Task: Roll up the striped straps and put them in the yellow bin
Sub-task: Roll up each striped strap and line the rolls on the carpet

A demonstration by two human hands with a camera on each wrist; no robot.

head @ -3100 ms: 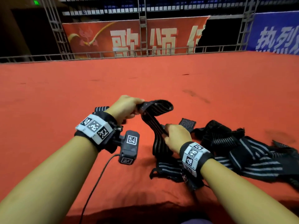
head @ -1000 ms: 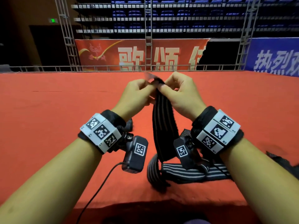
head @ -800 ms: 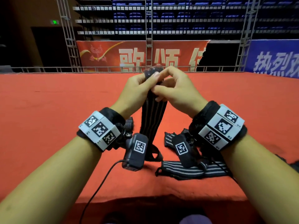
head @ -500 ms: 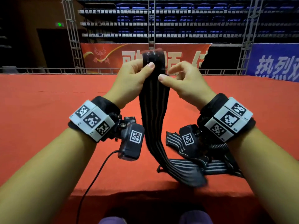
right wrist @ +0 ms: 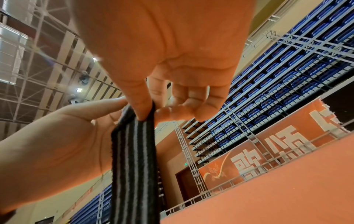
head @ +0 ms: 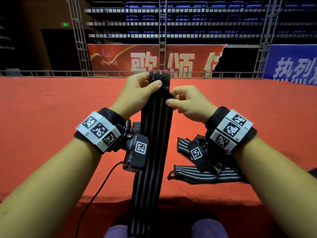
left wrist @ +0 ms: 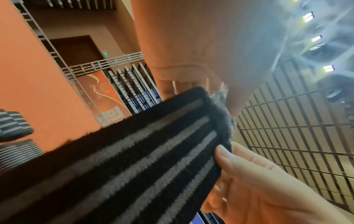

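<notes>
Currently, held strap: striped strap, black with grey lengthwise stripes, held up by its top end in front of the person; rest hangs straight down past the near table edge toward the lap, lower end out of frame.
Strap top end: fuzzy black patch at the very top, sticking up above the left thumb; looks folded over, cannot tell how far it is rolled.
Left hand: left hand pinches the strap's upper left edge, thumb across the front face, fingers curled behind.
Right hand: right hand pinches the right edge just below the left hand's grip, thumb and forefinger clamped on it; other fingers curled loosely, seen clearly in the right wrist view.
Left wrist view: strap runs diagonally across the frame, right hand's thumb on its edge near the fuzzy end.
Other straps: more striped straps lie flat on the table, under and near the right wrist; a small striped piece shows just behind the left wrist.
Table: red cloth-covered table, wide, straps near its front edge.
Yellow bin: not visible in any view.
Wrist gear: tagged wristbands on both wrists with black camera units, cable trailing from the left one.
Background: red banner, metal truss, blue seating.
</notes>
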